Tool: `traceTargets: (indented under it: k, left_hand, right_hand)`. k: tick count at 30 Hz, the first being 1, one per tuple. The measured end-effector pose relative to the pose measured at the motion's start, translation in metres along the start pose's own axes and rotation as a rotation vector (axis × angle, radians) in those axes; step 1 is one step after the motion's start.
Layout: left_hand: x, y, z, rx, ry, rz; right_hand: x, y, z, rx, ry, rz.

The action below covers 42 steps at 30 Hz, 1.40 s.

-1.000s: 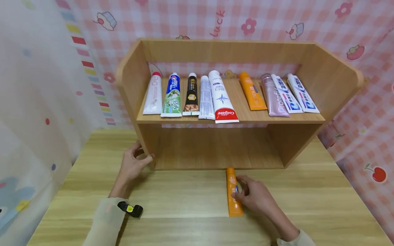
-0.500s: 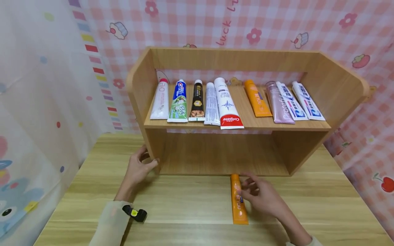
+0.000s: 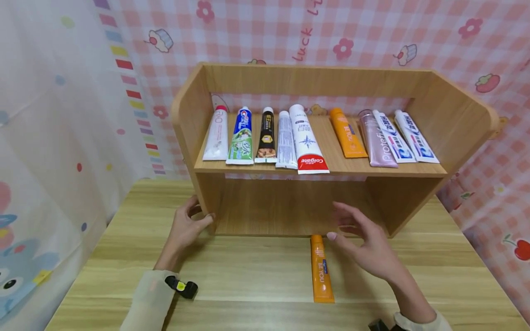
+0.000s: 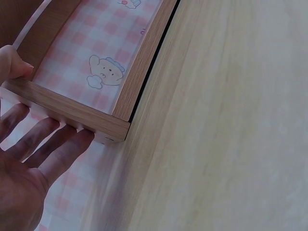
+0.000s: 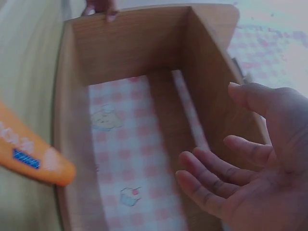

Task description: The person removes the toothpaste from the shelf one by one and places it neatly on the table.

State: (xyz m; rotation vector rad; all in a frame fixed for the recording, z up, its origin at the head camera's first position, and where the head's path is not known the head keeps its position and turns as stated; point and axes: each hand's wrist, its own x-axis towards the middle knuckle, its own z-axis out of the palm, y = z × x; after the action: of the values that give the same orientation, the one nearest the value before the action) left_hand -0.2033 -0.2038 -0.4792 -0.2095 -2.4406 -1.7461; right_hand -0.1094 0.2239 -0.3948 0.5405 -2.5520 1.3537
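My left hand (image 3: 188, 227) holds the left side panel of the wooden shelf (image 3: 316, 168). In the left wrist view its thumb lies on one face of the panel and its fingers on the other. An orange toothpaste tube (image 3: 322, 271) lies on the table before the shelf, its cap end by the front edge. To the right of that tube my right hand (image 3: 370, 246) hovers with spread fingers and nothing in them, apart from the tube. The right wrist view has the open palm beside the shelf.
On the upper board lie several tubes, among them a white Colgate tube (image 3: 306, 138), another orange tube (image 3: 348, 135), a pink-purple tube (image 3: 376, 142) and a blue-green Crest tube (image 3: 241, 138). The lower compartment (image 3: 285, 207) opens forward. Patterned cloth (image 3: 265, 32) hangs behind.
My right hand has let go of the orange tube and moved up and right, its fingers spreading. The tube stays on the table. My left hand keeps its hold. The head view has shifted slightly.
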Motion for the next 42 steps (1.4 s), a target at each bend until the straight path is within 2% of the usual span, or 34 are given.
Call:
traceTargets:
  k: [5,11,20,24,32,38,42]
  left_hand:
    - [0.000,0.000,0.000,0.005,-0.005,0.000]
    - [0.000,0.000,0.000,0.019,0.004,0.008]
    - [0.001,-0.001,0.001,0.012,-0.008,0.020]
    - [0.001,-0.002,0.001,0.007,-0.005,0.024]
    - [0.001,-0.003,0.002,0.014,-0.013,0.025]
    - [0.001,-0.003,0.000,0.027,0.002,0.031]
    - [0.001,-0.002,-0.001,0.027,0.005,0.043]
  right_hand:
    - [0.006,-0.022,-0.009,0.067,0.053,-0.104]
    - [0.014,-0.044,-0.017,0.208,0.053,-0.214]
    - [0.020,-0.068,-0.027,0.379,0.043,-0.410]
    - [0.024,-0.077,-0.033,0.437,0.048,-0.473]
    - [0.032,-0.082,-0.044,0.442,0.078,-0.498]
    - [0.042,-0.082,-0.054,0.402,0.112,-0.426]
    - [0.053,-0.083,-0.064,0.405,0.098,-0.415]
